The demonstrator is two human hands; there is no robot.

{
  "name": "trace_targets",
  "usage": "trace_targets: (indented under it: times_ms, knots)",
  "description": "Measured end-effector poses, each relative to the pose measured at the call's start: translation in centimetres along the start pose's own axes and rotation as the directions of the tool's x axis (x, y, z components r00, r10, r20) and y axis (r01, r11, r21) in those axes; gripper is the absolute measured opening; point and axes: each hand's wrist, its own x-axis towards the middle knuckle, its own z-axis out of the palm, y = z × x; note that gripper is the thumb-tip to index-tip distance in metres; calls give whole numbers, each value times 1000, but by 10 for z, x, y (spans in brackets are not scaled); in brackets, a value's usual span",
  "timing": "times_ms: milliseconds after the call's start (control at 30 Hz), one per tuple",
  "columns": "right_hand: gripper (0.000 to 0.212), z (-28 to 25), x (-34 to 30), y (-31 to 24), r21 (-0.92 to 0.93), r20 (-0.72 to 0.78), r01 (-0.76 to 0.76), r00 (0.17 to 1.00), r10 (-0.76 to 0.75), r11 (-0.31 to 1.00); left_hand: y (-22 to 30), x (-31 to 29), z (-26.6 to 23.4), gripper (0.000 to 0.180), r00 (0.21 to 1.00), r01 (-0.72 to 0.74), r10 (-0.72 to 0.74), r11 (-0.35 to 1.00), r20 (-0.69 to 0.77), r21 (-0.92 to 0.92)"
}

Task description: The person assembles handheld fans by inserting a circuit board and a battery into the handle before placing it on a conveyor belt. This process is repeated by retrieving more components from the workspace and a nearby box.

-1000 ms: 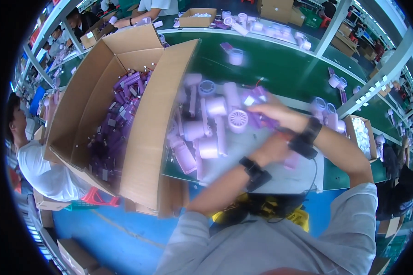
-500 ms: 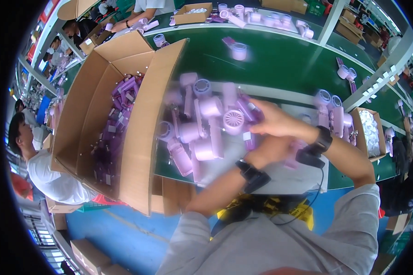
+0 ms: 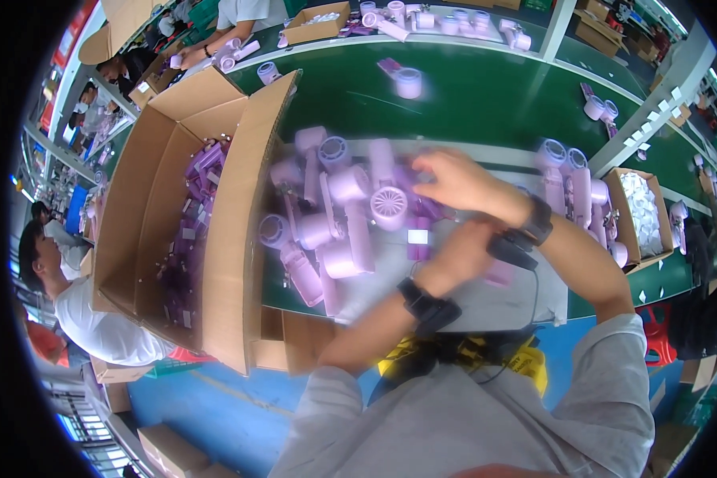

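Note:
Lavender handheld fans (image 3: pixel 349 185) lie heaped on a pale work surface (image 3: pixel 526 307), one showing its round grille (image 3: pixel 389 208). At the heap's right edge is my right hand (image 3: pixel 466 185), blurred, with fingers curled beside a darker purple handle-like piece (image 3: pixel 432 209); whether they grip it I cannot tell. My left hand (image 3: pixel 464 253) passes under my right wrist, its fingers hidden and smeared. Close to the left hand lie a purple piece with a white label (image 3: pixel 417 239) and a flat pink-purple part (image 3: pixel 499 275).
A large open carton (image 3: pixel 229 231) holding many purple parts stands left of the heap. More fans (image 3: pixel 573 187) and a small box of white pieces (image 3: pixel 644 211) are on the right. Beyond runs a green bench (image 3: pixel 470 99) carrying a fan (image 3: pixel 408 83). Other people sit at left.
The whole view has shifted slightly. My right hand has risen a little beside the purple piece, and my left hand has stayed crossed beneath it. The white label shows more fully.

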Motion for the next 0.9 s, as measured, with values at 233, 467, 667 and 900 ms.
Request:
trace_targets:
  times_ms: [233,467,667,900]
  knots:
    - [31,-28,1,24,-227,102,-106,986,132,968,13,0,-8,35,998,58,-58,997,3,56]
    - [35,-16,-20,49,-210,233,96,971,-46,973,12,2,-7,30,999,-8,7,999,43,39]
    - [35,-32,-34,34,-296,66,151,988,-137,943,9,2,-7,26,999,-2,4,999,43,-49]
    - [25,-74,-99,10,637,-137,-127,952,274,760,16,1,-16,26,994,36,-25,995,109,-98]
